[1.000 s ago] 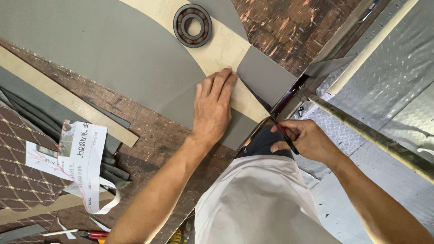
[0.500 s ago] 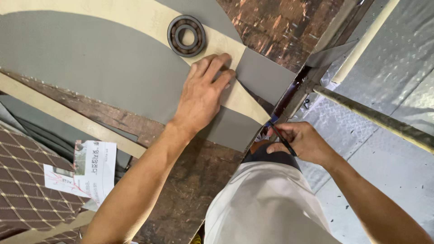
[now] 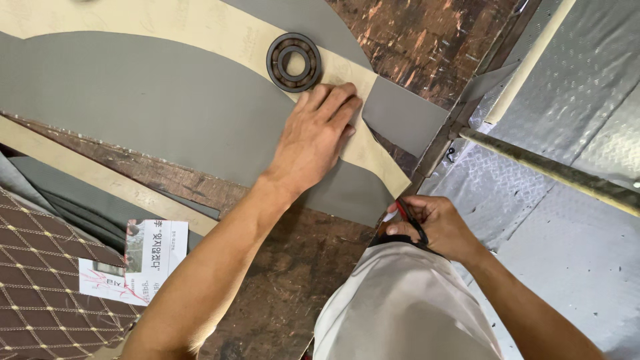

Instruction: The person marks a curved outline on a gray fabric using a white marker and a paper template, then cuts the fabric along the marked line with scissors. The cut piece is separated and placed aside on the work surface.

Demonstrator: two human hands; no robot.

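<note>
The left hand point(image 3: 317, 137) lies flat, palm down, with the fingers together and stretched out, pressing on the tan pattern strip point(image 3: 363, 143), which lies over the grey sheet point(image 3: 147, 107) on the worn table point(image 3: 413, 40). The strip's long axis curves from upper left to lower right, passing under a round metal bearing point(image 3: 294, 61) just beside the fingertips. The right hand point(image 3: 433, 223), at the table edge, has its fingers closed around a red-and-black tool point(image 3: 408, 217).

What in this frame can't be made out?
- Tool in the right hand: head view, the fingers cover it; only a red and black part shows.
- Beige template: cut off by the top edge; the left hand covers part.
- Grey sheet: cut off by the left edge.
</note>
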